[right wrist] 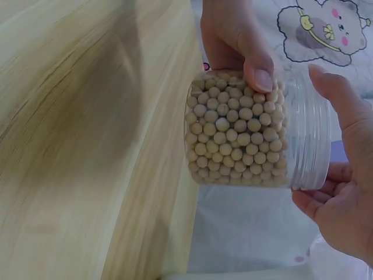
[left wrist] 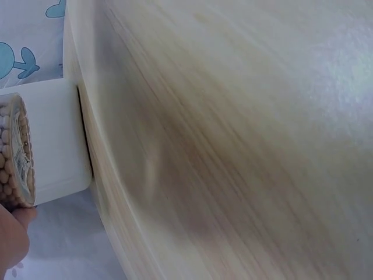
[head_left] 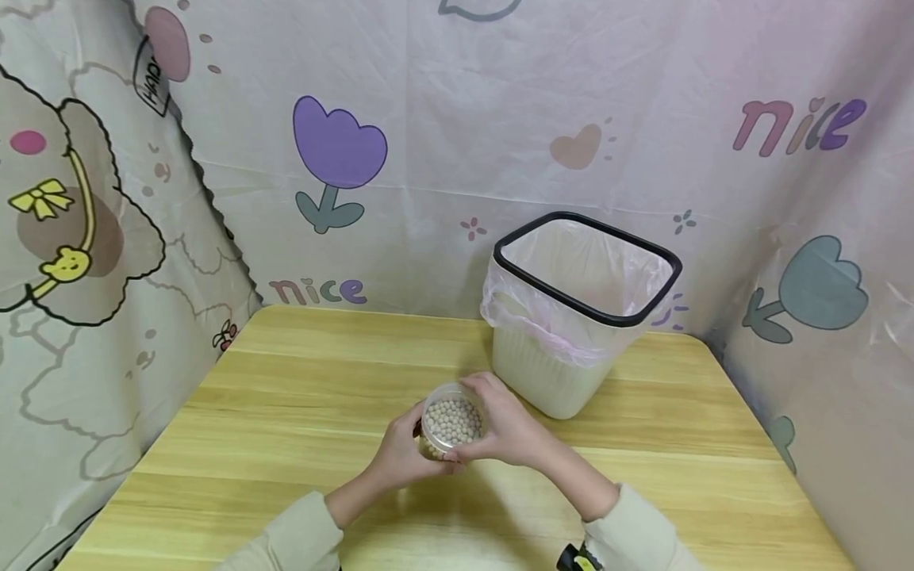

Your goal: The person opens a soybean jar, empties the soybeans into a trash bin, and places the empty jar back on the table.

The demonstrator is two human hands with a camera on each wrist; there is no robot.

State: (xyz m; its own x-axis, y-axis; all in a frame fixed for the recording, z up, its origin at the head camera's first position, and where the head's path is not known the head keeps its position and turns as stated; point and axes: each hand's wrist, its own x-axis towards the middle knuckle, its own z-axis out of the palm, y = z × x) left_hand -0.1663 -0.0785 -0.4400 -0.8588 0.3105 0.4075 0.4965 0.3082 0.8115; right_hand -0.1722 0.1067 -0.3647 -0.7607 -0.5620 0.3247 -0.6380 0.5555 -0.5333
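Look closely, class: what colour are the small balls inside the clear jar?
The balls are beige, showing best in the right wrist view.

Behind the wood-grain tabletop (head_left: 321,357) hangs pale cloth (head_left: 457,103) with a purple tulip (head_left: 339,151); left of the tabletop, side cloth (head_left: 64,428) shows a cartoon bear (right wrist: 326,34); right of the tabletop, a grey-blue tulip (head_left: 821,285).

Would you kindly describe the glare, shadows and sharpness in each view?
In the head view, a soft shadow falls on the yellow wood-grain table; in the left wrist view, bluish-white glare washes over it at upper right; in the right wrist view, the round beige beads in the clear cylindrical plastic jar look fairly distinct, and a blurry shadow crosses the table.
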